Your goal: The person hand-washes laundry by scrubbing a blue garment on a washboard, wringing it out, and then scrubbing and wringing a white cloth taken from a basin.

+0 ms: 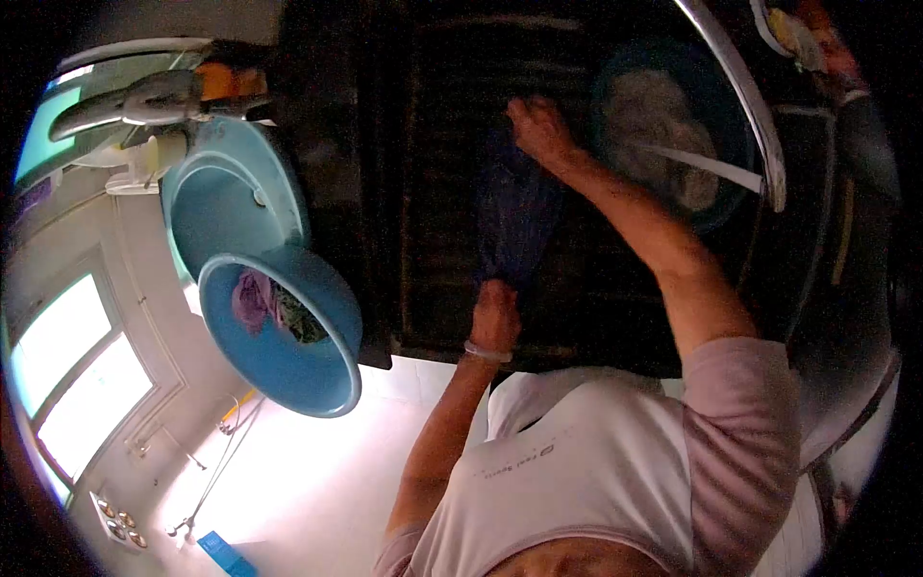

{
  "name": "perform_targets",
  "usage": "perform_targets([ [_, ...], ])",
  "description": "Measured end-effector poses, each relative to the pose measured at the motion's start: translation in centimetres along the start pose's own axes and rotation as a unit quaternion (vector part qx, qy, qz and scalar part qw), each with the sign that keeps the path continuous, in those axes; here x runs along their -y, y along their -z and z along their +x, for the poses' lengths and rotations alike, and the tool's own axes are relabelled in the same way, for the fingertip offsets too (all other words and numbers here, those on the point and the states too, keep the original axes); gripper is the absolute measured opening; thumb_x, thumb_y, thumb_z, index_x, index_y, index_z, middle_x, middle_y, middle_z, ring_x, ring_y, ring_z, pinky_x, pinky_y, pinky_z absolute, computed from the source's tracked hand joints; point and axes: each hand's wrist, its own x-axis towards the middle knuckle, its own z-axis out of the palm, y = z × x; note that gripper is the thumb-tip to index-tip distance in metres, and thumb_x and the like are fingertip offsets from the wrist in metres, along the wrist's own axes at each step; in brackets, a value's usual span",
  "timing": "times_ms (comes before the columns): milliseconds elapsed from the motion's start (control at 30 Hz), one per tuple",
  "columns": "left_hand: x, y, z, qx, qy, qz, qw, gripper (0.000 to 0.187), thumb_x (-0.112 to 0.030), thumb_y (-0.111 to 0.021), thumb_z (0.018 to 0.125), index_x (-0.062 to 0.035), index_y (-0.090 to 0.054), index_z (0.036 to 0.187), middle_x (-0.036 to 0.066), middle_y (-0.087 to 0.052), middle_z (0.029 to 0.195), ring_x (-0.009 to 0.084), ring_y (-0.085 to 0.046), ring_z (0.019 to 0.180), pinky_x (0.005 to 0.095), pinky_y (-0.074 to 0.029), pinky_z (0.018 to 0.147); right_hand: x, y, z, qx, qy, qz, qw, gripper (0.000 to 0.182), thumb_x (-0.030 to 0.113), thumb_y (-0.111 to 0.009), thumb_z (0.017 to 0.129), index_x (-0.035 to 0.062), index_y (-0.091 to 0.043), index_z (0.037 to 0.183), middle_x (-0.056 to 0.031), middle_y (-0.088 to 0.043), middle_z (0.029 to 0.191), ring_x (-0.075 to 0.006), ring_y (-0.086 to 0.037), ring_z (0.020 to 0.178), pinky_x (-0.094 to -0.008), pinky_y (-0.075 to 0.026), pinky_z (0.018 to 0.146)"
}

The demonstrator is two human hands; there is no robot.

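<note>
My left hand (495, 322), with a pale bangle at the wrist, is closed on the near end of a dark blue-purple cloth (519, 216). My right hand (540, 130) grips the far end of the same cloth, arm stretched out. The cloth lies stretched between both hands on a dark ridged surface (433, 192). Just to the right of my right hand stands a dark blue basin (716, 207) with greyish wet contents and a pale strip across it.
At the left a light blue basin (288, 370) holds purple and green clothes. A second light blue basin (226, 216) is behind it. A curved metal bar (745, 96) runs past the dark basin. Bright pale floor lies near my body.
</note>
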Motion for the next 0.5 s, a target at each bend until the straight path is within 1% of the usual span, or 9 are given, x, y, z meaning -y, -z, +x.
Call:
perform_targets([
  [67,-0.1,0.4,0.3,-0.002,-0.026,0.001,1.000,0.012,0.001,-0.053,0.075,-0.0004,-0.043,0.082,0.022,-0.049,0.077,0.0429,-0.051,0.070,0.0476,-0.042,0.059,-0.8,-2.1,0.2,0.028,-0.035,-0.023,0.999,0.035,0.024,-0.037,0.089,-0.0020,-0.053,0.073,-0.0171,-0.052,0.069,-0.0331,-0.052,0.068,-0.0431,-0.043,0.067],
  [133,-0.3,0.6,1.0,0.035,0.009,-0.017,0.999,0.010,0.002,-0.054,0.074,-0.0001,-0.045,0.079,0.022,-0.049,0.076,0.0423,-0.051,0.070,0.0474,-0.042,0.060,-0.3,-6.9,-7.1,0.118,0.194,-0.050,0.973,0.028,0.021,-0.043,0.086,-0.0005,-0.053,0.072,-0.0169,-0.050,0.066,-0.0318,-0.052,0.065,-0.0436,-0.042,0.064],
  [167,-0.4,0.8,0.8,0.061,0.030,-0.025,0.997,0.009,0.002,-0.054,0.074,0.0001,-0.046,0.078,0.022,-0.049,0.075,0.0420,-0.051,0.070,0.0473,-0.043,0.060,-0.7,-7.7,-9.0,0.129,0.265,-0.054,0.954,0.025,0.020,-0.045,0.084,0.0002,-0.053,0.071,-0.0170,-0.050,0.066,-0.0312,-0.052,0.064,-0.0434,-0.042,0.063],
  [233,0.3,0.7,0.6,0.074,-0.021,-0.004,0.997,0.007,0.001,-0.055,0.074,0.0003,-0.048,0.076,0.021,-0.050,0.073,0.0412,-0.051,0.069,0.0465,-0.043,0.060,-1.8,-6.9,-10.3,0.109,0.375,-0.054,0.919,0.020,0.017,-0.048,0.082,0.0014,-0.055,0.072,-0.0172,-0.051,0.066,-0.0299,-0.053,0.064,-0.0425,-0.042,0.061],
  [300,0.7,1.1,1.0,0.113,-0.051,0.046,0.991,0.006,0.000,-0.055,0.074,0.0006,-0.049,0.075,0.020,-0.051,0.073,0.0403,-0.052,0.069,0.0457,-0.044,0.061,-2.1,-2.8,-5.3,0.128,0.253,-0.127,0.951,0.011,0.012,-0.049,0.077,0.0029,-0.056,0.076,-0.0135,-0.057,0.075,-0.0296,-0.054,0.071,-0.0402,-0.048,0.065],
  [367,0.7,1.3,1.9,0.178,-0.058,0.118,0.975,0.005,-0.001,-0.055,0.074,0.0009,-0.050,0.075,0.020,-0.052,0.074,0.0393,-0.053,0.070,0.0448,-0.044,0.061,-1.1,-2.0,-4.5,0.046,0.200,-0.087,0.975,0.015,0.015,-0.048,0.080,0.0028,-0.056,0.075,-0.0147,-0.056,0.073,-0.0303,-0.054,0.068,-0.0411,-0.046,0.062],
  [433,-0.1,3.7,5.8,0.132,-0.049,0.103,0.985,0.009,-0.006,-0.057,0.076,0.0010,-0.051,0.079,0.020,-0.053,0.078,0.0379,-0.054,0.073,0.0434,-0.045,0.062,-0.8,-1.2,-3.4,-0.044,0.144,-0.051,0.987,0.020,0.018,-0.048,0.083,0.0026,-0.056,0.075,-0.0160,-0.055,0.072,-0.0310,-0.053,0.065,-0.0420,-0.044,0.060],
  [467,-1.0,5.0,8.4,0.110,-0.044,0.091,0.989,0.011,-0.008,-0.058,0.077,0.0010,-0.052,0.081,0.020,-0.053,0.080,0.0372,-0.054,0.074,0.0427,-0.045,0.062,-1.0,-2.6,-3.8,0.038,0.113,-0.009,0.993,0.020,0.017,-0.047,0.084,0.0019,-0.056,0.075,-0.0163,-0.055,0.072,-0.0306,-0.054,0.064,-0.0427,-0.044,0.061],
  [500,-2.6,6.2,11.9,0.064,0.002,0.057,0.996,0.016,-0.013,-0.059,0.078,0.0000,-0.053,0.087,0.021,-0.054,0.085,0.0365,-0.054,0.079,0.0418,-0.045,0.066,-1.2,-4.0,-4.2,0.117,0.073,0.027,0.990,0.020,0.015,-0.046,0.084,0.0012,-0.056,0.075,-0.0166,-0.055,0.071,-0.0301,-0.054,0.063,-0.0435,-0.044,0.063],
])
